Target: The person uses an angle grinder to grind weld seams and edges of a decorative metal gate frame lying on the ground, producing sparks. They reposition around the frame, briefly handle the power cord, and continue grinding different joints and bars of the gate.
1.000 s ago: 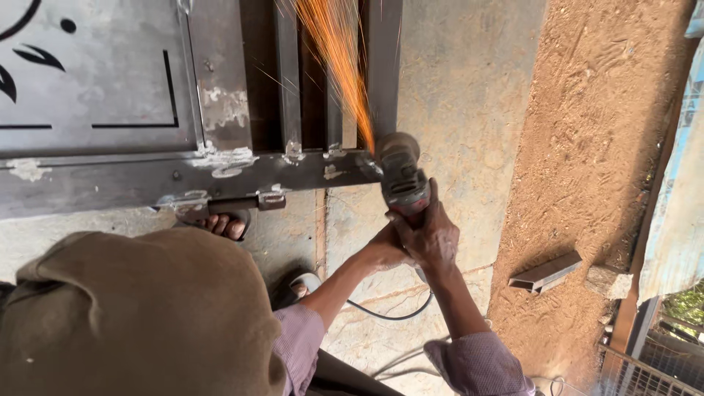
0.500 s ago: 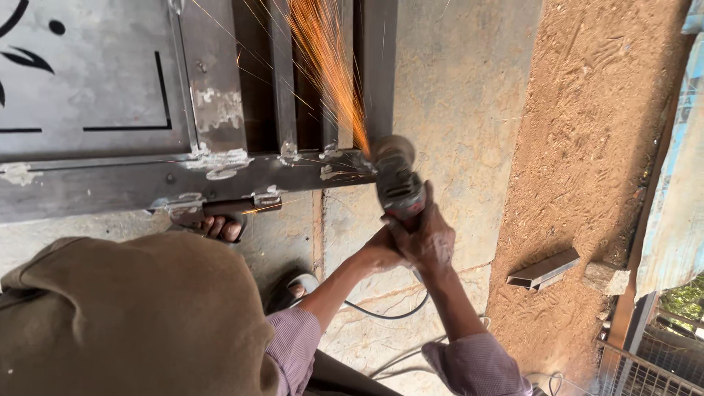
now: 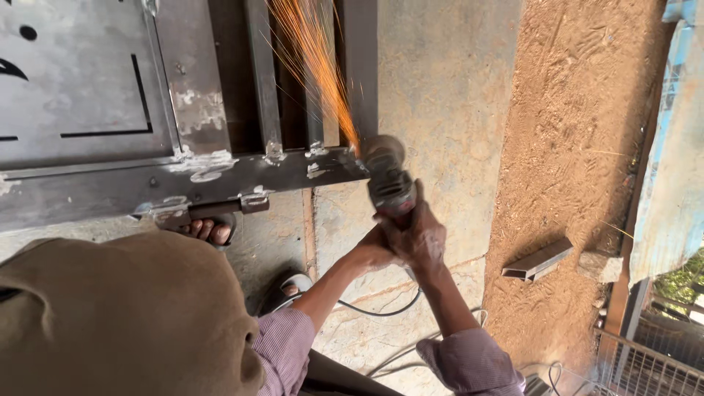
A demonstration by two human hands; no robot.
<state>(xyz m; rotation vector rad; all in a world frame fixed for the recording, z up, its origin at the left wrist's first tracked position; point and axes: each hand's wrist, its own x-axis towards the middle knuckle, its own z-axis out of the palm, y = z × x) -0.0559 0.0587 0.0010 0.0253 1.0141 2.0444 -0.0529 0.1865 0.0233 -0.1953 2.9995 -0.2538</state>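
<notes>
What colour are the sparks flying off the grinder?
Bright orange sparks spray up from the grinder; the head view shows them.

Gate [image 3: 88, 95] cut off at top and left edges; hands [image 3: 407, 238] overlap, fingers indistinct.

We see the metal gate [image 3: 110, 125] lying flat on the concrete floor [image 3: 447, 95], filling the upper left. The angle grinder [image 3: 389, 180] touches the gate's lower right corner, sparks [image 3: 315, 66] flying up over the bars. Both hands sit just below it: left hand [image 3: 374, 253] beside right hand [image 3: 422, 238]. A cable [image 3: 381, 312] runs below them. A foot [image 3: 209, 229] rests under the gate's lower edge. A short steel section [image 3: 537, 260] lies on the dirt [image 3: 579, 132] to the right
</notes>
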